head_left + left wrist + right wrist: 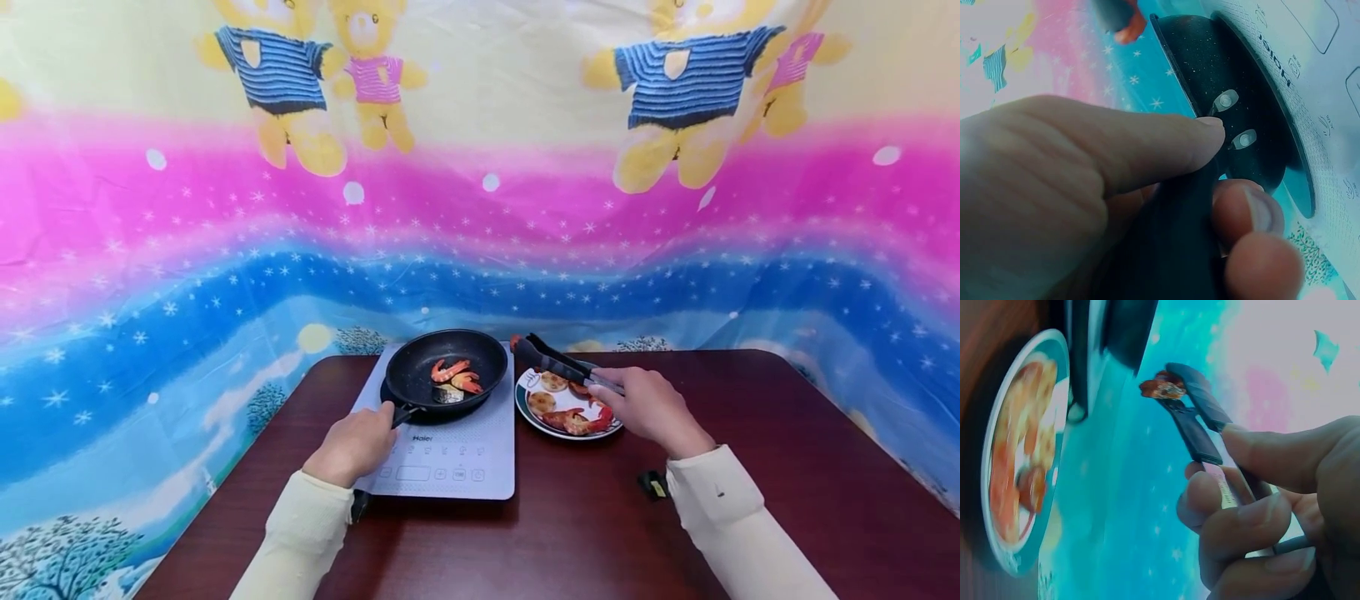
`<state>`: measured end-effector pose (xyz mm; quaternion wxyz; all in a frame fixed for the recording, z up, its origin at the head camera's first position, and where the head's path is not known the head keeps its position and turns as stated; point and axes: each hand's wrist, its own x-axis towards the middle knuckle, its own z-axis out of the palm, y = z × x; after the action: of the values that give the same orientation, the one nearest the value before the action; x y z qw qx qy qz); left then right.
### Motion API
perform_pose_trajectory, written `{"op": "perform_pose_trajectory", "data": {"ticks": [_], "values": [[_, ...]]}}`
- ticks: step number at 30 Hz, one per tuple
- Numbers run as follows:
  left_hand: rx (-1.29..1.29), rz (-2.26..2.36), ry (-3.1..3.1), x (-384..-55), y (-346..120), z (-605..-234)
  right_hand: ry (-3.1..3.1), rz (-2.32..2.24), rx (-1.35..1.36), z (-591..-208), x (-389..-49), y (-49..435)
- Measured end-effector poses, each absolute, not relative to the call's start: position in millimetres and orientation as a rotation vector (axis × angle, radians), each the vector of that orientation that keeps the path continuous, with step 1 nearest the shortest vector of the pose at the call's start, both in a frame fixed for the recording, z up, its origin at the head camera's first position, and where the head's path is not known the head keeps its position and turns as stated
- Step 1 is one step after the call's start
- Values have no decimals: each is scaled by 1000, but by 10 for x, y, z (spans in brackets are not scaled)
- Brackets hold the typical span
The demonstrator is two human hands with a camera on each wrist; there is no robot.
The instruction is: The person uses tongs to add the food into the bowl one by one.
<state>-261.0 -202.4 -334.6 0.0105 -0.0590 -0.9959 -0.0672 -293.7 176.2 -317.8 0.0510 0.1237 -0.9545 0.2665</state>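
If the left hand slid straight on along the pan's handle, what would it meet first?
Most likely the frying pan, by its rivets; the left hand points toward them, though the gap is unclear.

It looks like a makeshift cooking corner, home or studio unclear: bear-printed fabric [465, 158] hangs behind a dark table [585, 533] with a Haier hotplate [491, 442], frying pan [416, 362] and plate [564, 401].

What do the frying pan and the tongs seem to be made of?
Frying pan: probably metal with a dark nonstick coating, given its pale speckles and shiny rivets.
Tongs: arms look metal, from their silvery shine; the matte black ends may be plastic or silicone.
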Motion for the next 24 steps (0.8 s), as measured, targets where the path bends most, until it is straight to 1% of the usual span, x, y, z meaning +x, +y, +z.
{"op": "perform_pose_trajectory", "data": {"ticks": [5, 12, 18, 24], "values": [[-174, -226, -3118, -2604, -2022, -3345, -2895, 908, 417, -3180, -2932, 1465], [-192, -223, -3099, -2625, -2041, -3351, -2879, 854, 606, -3162, -3012, 1001], [-181, -252, -3101, -2622, -2034, -3355, -2945, 817, 627, -3150, -3082, 665], [-217, -211, -3078, -2601, -2045, -3356, -3005, 755, 618, -3181, -3147, 442]]}}
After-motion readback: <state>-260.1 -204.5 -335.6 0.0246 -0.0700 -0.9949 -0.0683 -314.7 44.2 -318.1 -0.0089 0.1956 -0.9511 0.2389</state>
